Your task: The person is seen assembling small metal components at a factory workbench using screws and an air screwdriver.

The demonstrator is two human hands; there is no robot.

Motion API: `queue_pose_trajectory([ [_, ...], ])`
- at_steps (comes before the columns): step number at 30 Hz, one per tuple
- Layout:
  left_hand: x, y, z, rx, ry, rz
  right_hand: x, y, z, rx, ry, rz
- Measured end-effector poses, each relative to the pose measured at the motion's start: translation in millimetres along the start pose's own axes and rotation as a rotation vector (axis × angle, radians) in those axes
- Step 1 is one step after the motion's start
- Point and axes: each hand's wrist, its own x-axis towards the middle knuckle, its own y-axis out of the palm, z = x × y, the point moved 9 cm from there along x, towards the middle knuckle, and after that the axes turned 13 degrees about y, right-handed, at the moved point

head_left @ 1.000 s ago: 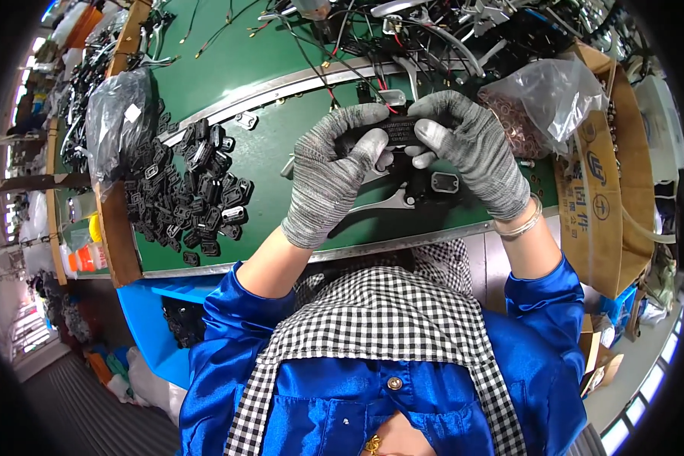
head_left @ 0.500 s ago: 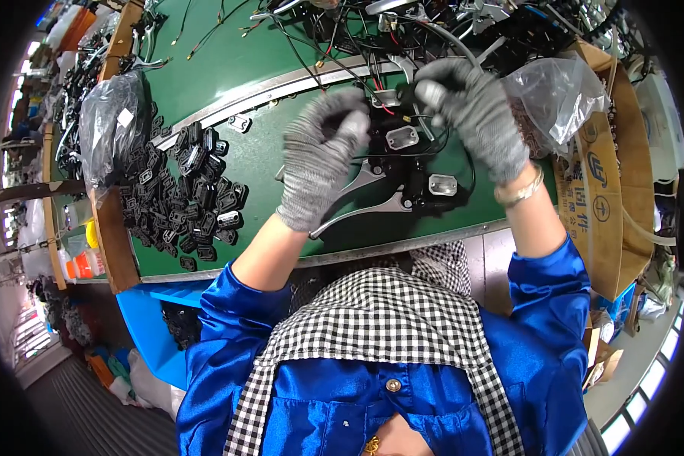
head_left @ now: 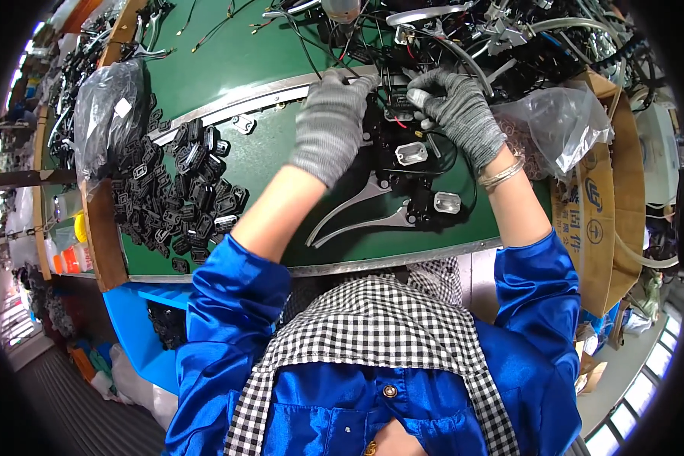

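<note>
Both my hands wear grey knit gloves and work at the far end of a row of brake lever assemblies. My left hand [head_left: 330, 125] reaches over the left side of the farthest assembly, its fingers curled, their grip largely hidden. Opposite it, my right hand [head_left: 460, 114] bends thumb and fingers together beside that assembly's reservoir [head_left: 399, 114]; anything pinched there is too small to make out. Nearer me lie two assemblies with silver levers [head_left: 349, 201] pointing left and uncovered rectangular metal reservoirs, one silver reservoir [head_left: 412, 153] behind another reservoir [head_left: 447, 202].
A heap of small black caps [head_left: 178, 197] covers the green bench's left side. One silver-faced plate [head_left: 243, 123] lies by the metal rail [head_left: 270, 96]. Cables and more levers crowd the back. Right stands a cardboard box [head_left: 596, 228] beneath a clear plastic bag [head_left: 562, 121].
My left hand has moved forward and turned over the farthest assembly. The right hand has come in closer to that reservoir. The whole view has tilted slightly.
</note>
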Motion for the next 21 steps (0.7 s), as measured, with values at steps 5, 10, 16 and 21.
queue_pose_trajectory([
  [5,40.3,-5.7,-39.8,0.660,0.298,0.297,-7.0,-22.0,12.9,0.041,-0.067,-0.082],
  [10,55.6,-6.5,-11.1,0.688,0.115,0.382,-16.0,-17.0,18.9,0.099,-0.116,-0.072],
  [16,12.1,-14.7,-10.5,0.366,-0.015,0.294,-7.2,10.5,6.5,-0.159,-0.069,-0.080],
  [21,-30.7,-15.9,-19.8,0.228,0.150,0.209,3.7,9.7,-8.4,-0.130,0.053,0.000],
])
